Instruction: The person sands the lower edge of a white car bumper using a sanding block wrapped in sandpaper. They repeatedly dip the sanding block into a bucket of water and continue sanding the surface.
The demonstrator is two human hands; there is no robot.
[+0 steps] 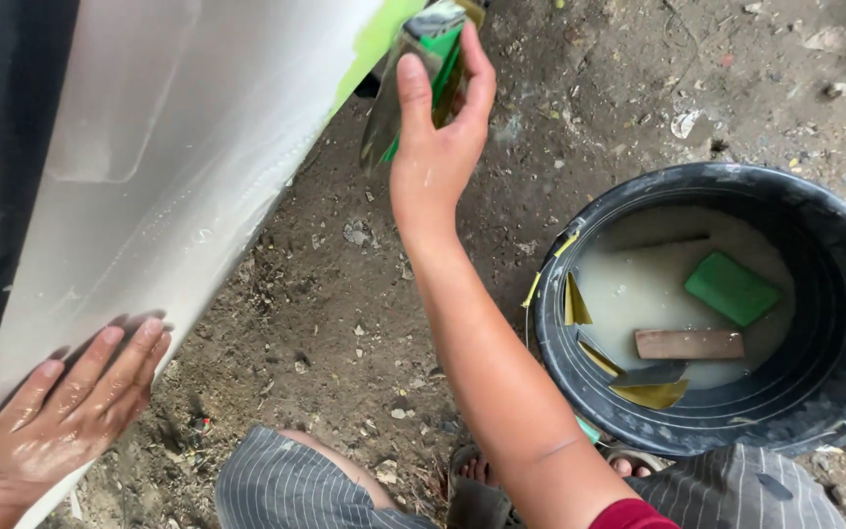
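Note:
My right hand (435, 147) is raised at the top centre, gripping a folded wet sheet of sandpaper wrapped over a green block (423, 69), held against the lower edge of a silver-white vehicle panel (178, 147). A light green patch (376, 39) shows on the panel beside the block. My left hand (56, 416) lies flat and wet on the panel at the lower left, fingers spread slightly, holding nothing.
A black bucket (834, 392) of cloudy water stands at the right, holding a green block (731, 288), a brown wooden block (689, 344) and several yellowish sandpaper pieces (650, 394). Bare dirt ground (325, 313) with small stones lies between. My knees in grey striped shorts (276, 485) are at the bottom.

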